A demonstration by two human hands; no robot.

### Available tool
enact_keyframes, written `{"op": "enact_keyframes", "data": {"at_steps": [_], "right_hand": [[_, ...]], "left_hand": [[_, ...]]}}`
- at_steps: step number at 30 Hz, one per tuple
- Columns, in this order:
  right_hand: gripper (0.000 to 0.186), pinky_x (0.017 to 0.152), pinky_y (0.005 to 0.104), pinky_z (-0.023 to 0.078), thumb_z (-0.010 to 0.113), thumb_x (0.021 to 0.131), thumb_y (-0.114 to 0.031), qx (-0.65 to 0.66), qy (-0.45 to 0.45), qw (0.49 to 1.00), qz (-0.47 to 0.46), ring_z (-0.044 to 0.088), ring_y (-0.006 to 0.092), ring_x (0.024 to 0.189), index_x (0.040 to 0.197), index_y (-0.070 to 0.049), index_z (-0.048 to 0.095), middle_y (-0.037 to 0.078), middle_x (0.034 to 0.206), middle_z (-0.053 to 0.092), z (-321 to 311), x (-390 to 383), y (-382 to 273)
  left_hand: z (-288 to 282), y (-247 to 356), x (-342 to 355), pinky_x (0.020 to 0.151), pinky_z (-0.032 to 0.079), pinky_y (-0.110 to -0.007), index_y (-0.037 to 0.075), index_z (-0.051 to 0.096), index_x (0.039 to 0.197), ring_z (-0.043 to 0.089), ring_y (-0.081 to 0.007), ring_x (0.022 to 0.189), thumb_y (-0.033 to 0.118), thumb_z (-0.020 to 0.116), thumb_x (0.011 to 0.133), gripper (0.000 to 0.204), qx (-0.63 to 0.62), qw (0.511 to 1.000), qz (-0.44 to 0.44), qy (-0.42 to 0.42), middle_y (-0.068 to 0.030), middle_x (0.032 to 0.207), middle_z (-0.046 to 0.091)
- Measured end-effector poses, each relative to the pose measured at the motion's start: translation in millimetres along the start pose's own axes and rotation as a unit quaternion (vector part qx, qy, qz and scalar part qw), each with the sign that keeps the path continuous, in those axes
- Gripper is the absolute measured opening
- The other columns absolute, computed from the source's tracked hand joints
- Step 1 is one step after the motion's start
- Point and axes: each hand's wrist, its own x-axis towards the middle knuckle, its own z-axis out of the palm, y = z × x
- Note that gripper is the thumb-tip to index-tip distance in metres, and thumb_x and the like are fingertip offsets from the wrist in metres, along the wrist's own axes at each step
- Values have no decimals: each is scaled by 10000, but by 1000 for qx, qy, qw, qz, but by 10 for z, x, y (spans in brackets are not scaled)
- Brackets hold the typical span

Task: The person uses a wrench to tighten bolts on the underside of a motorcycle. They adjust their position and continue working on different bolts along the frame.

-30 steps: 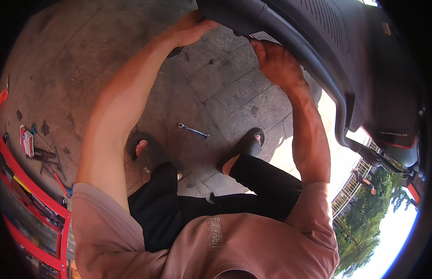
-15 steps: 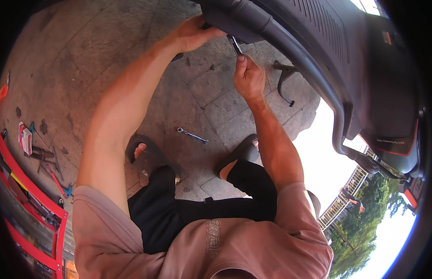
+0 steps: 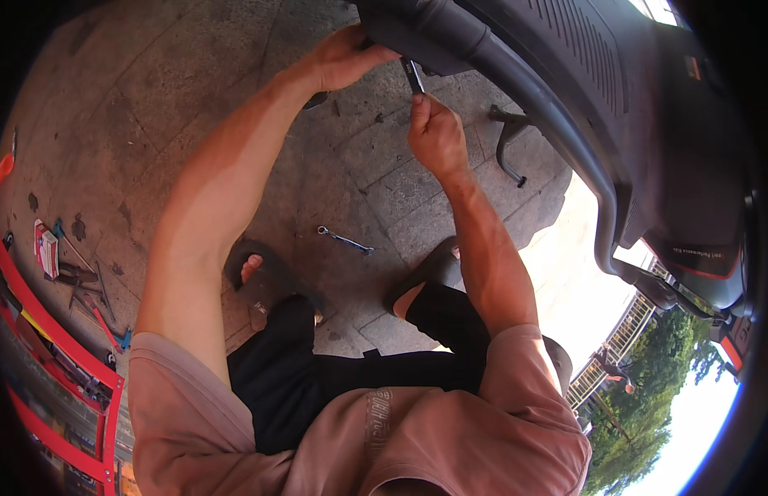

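Note:
My right hand (image 3: 438,136) is closed around the lower end of a wrench (image 3: 413,76), a slim dark bar with a shiny edge. The wrench's upper end goes out of sight beneath the dark body of a scooter (image 3: 558,107). At that same underside, my left hand (image 3: 348,59) is bent inward, its thumb stretched toward the wrench's upper end. Its other fingers disappear behind the dark bodywork, and what they grip is hidden. On the paving between my feet lies a second, silver combination wrench (image 3: 345,240), touched by neither hand.
A thick dark tube (image 3: 558,128) curves along the scooter's side, with a stand leg (image 3: 508,149) below it. At left are a red metal rack (image 3: 62,351), a small red-and-white box (image 3: 46,250) and several hand tools. A person (image 3: 613,369) is by a railing at far right.
My right hand and the lower end of the wrench have shifted slightly left and up. My left hand stays nearly in place at the scooter's underside.

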Motion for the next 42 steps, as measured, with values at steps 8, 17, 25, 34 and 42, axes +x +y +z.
{"op": "enact_keyframes", "data": {"at_steps": [8,17,25,34,42], "right_hand": [[331,561,463,475,514,974,-344,-197,51,959,-199,592,410,632,830,-75,643,178,636,593,-587,252,171],[345,532,450,447,490,982,-309,-80,44,992,-86,571,422,589,775,-54,596,171,603,562,-267,26,289],[414,543,436,428,409,1005,-316,189,130,966,115,542,409,568,716,-32,492,160,595,536,841,-199,-250],[356,558,445,444,428,1000,-272,140,73,987,34,584,396,605,755,-36,533,168,630,571,613,-97,22],[359,592,481,482,490,982,-372,-228,2,962,-150,615,416,692,843,-82,650,188,682,620,-722,219,42]], "left_hand": [[-77,139,-2,841,474,-355,63,567,1258,618,-220,992,674,610,799,766,16,993,-107,-39,-113,1075,656],[14,-9,16,991,418,-359,110,556,1295,566,-256,1178,647,640,780,749,4,997,-75,-28,-124,1222,629],[-12,-9,13,974,423,-350,125,580,1266,589,-254,1133,610,632,783,687,-20,995,-98,-30,-121,1176,647],[-35,-11,31,938,440,-354,87,581,1250,601,-258,1089,592,624,814,669,-37,998,-34,-39,-122,1139,654],[-19,103,5,958,440,-375,65,550,1293,587,-261,1125,638,603,817,747,5,998,-55,-32,-145,1181,638]]}}
